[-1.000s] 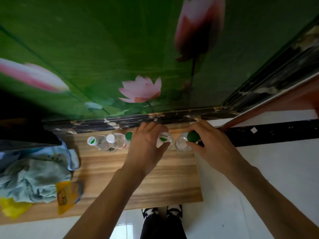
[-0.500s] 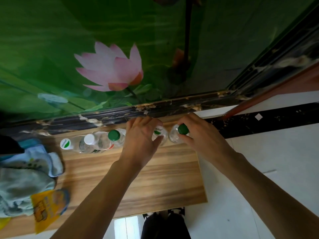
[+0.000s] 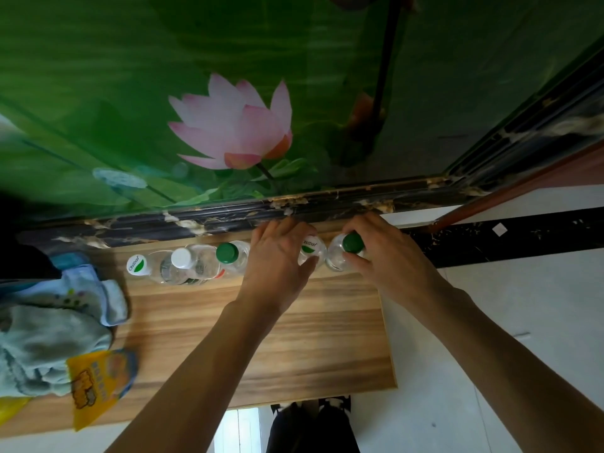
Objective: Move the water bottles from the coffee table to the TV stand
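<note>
- Along the back edge of the wooden TV stand (image 3: 261,338), your five water bottles stand upright in one row, just in front of the dark marbled ledge (image 3: 202,223).
- Your left hand (image 3: 277,259) is curled round the white-capped bottle with a green leaf logo (image 3: 312,248), thumb on its near side, fingers over the far side.
- Your right hand (image 3: 385,253) grasps the green-capped bottle (image 3: 349,245) at the row's right end; fingers wrap the neck and shoulder. That bottle is just beside the one in your left hand.
- Left of your left hand: another green-capped bottle (image 3: 228,255), then a plain white-capped bottle (image 3: 181,259), then a leaf-logo bottle (image 3: 139,264) at the far left. The three sit close; whether they touch is hard to tell.
- Stand surface is light wood grain; its right end stops just past your right hand.
- On the stand's left part lies a pale blue cloth bundle (image 3: 49,338) with a yellow packet (image 3: 94,387) at its near edge, well apart from the bottles.
- Behind the ledge rises a green wall picture with a pink lotus (image 3: 235,132).
- Right of the stand, white floor tiles (image 3: 523,305) with a black strip (image 3: 523,233).
</note>
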### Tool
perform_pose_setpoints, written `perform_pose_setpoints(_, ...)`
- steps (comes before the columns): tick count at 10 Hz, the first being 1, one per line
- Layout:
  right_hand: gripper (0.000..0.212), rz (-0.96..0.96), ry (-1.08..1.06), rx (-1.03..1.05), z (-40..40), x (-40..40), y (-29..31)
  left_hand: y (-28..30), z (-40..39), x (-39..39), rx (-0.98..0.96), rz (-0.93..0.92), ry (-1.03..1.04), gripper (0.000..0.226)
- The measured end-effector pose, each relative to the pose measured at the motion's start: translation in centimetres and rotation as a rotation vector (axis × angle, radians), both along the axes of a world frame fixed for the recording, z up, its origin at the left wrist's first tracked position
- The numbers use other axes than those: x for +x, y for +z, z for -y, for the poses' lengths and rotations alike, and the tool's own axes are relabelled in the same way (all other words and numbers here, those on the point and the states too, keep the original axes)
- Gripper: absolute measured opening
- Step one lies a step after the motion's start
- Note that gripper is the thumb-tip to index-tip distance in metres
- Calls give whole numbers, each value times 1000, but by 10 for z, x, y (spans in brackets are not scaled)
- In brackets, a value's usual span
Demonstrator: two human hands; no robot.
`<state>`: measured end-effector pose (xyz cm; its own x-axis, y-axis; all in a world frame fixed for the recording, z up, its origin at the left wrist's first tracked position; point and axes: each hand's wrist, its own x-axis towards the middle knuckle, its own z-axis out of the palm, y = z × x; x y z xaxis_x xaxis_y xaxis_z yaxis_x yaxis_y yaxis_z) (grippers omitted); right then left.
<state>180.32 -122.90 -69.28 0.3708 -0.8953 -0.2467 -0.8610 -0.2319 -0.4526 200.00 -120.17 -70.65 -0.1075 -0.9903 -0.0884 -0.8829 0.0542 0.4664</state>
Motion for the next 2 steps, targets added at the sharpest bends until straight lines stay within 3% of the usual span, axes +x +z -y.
perform_pose_setpoints(2,47,13,-36,-5,-8,-1,6,4,-11,2,-10,-23,8,53)
